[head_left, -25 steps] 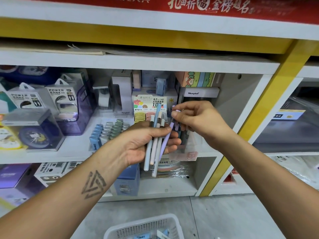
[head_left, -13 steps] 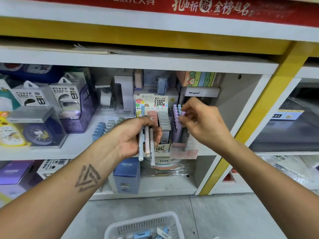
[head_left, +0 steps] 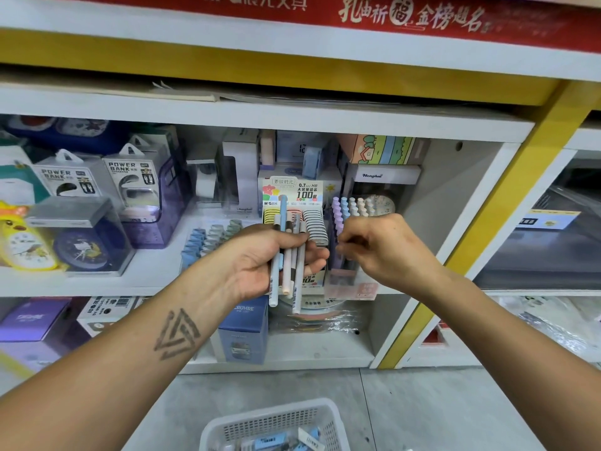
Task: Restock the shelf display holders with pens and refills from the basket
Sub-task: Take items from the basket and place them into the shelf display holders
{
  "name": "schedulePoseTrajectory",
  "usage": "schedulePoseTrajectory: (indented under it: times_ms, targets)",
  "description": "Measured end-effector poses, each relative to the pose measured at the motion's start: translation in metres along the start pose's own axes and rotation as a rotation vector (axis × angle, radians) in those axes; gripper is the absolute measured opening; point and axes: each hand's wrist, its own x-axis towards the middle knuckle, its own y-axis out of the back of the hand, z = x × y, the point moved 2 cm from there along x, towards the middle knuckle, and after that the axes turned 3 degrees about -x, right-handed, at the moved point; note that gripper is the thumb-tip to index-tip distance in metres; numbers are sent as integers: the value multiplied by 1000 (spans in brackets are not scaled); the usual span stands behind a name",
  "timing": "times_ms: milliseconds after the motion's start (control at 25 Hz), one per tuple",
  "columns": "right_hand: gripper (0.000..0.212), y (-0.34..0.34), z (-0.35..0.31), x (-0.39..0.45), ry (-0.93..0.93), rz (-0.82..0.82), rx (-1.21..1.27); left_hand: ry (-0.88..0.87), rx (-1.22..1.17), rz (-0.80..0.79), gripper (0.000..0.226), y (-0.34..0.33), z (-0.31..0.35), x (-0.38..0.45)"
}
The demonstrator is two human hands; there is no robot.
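My left hand grips a bundle of pens upright in front of the middle shelf; they are pale blue, pink and white. Just right of it my right hand hovers with curled fingers in front of the clear pen holder. The fingertips are blurred, so whether they pinch a pen is unclear. The holder contains purple, blue and white pens standing upright. The white basket sits on the floor below, with a few packets inside.
A display box of pencil leads stands behind my left hand. Blue and green items lie in rows to the left, next to power bank boxes and clocks. A yellow post borders the shelf on the right.
My right hand took a purple pen from the bundle, carried it to the holder, and has now dropped lower and leftward. My left hand shifted the bundle slightly up and left.
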Motion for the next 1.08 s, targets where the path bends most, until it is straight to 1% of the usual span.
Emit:
schedulePoseTrajectory:
  times_ms: [40,120,200,240,320,360,440,480,520,600,640,680,760,800,880,960,1080]
  targets:
    - [6,0,-1,2,17,-26,-54,2,-7,-9,13,-1,0,0]
    - [10,3,-2,6,12,-52,-127,21,-2,-36,11,-2,-2,-1]
    - [16,6,-2,9,-88,-13,-91,50,36,-61,14,-3,-4,0]
    - [17,8,-3,11,-192,4,13,61,58,-69,16,-4,-6,1]
    - [18,7,-3,12,-409,-3,355,67,94,-95,19,-7,-8,1]
    - [19,6,-5,12,-475,-25,488,56,109,-111,17,-9,-9,1]
    - [18,4,-8,13,-526,-58,652,21,120,-130,14,-12,-10,0]
    - [16,5,-9,13,-544,-40,733,11,106,-137,20,-13,-10,0]
    - [13,9,-7,14,-566,3,822,9,82,-139,27,-13,-10,1]
    - [13,24,5,13,-601,164,962,2,42,-116,33,-13,-9,2]
    - [13,35,14,12,-607,259,964,-9,28,-92,30,-13,-8,3]
    - [13,45,24,9,-605,346,906,-21,16,-65,25,-13,-6,4]
    - [9,60,40,3,-571,466,670,-35,2,-31,20,-14,-5,7]
    - [7,64,44,0,-533,489,540,-38,-5,-28,21,-14,-5,8]
    - [8,63,48,-4,-457,493,390,-35,-6,-40,22,-16,-6,9]
    - [12,56,53,-5,-416,471,362,-34,-2,-61,20,-19,-9,11]
    - [11,39,57,-5,-362,358,234,-46,4,-84,20,-22,-13,16]
